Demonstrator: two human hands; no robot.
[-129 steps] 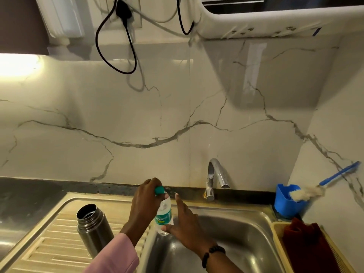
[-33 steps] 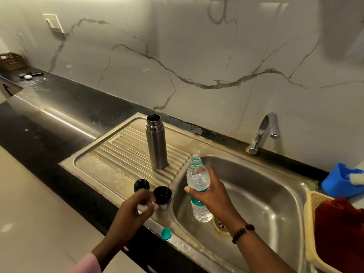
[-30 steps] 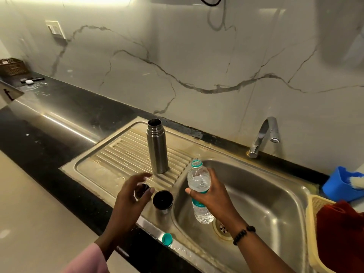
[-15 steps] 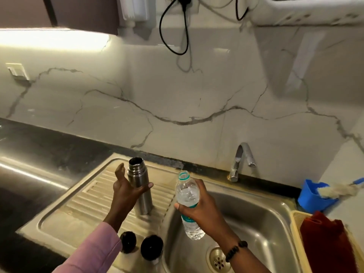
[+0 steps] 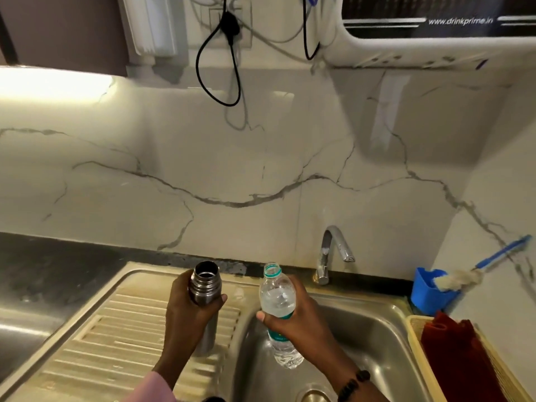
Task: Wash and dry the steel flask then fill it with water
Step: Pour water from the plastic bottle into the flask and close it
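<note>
**Q:** where's everything right now? what are your hands doing?

**A:** my left hand (image 5: 193, 313) is wrapped round the flask (image 5: 205, 288), fingers curled on the upper body just under the neck. It stands upright over the drainboard (image 5: 116, 338), mouth open. Can't tell if the base is touching the ribs or just lifted, my hand hides it. My right hand (image 5: 298, 317) grips the bottle (image 5: 278, 300) round its middle, cap off, held over the sink (image 5: 377, 323).

**Q:** so what does the pour hinge on?

**A:** the bottle sits just right of the flask, both long axes near vertical, both mouths up at about the same height. I'd guess the bottle has to tip left so its mouth comes above the flask's. That opening is narrow, so a sloppy tilt spills on the drainboard.
</note>
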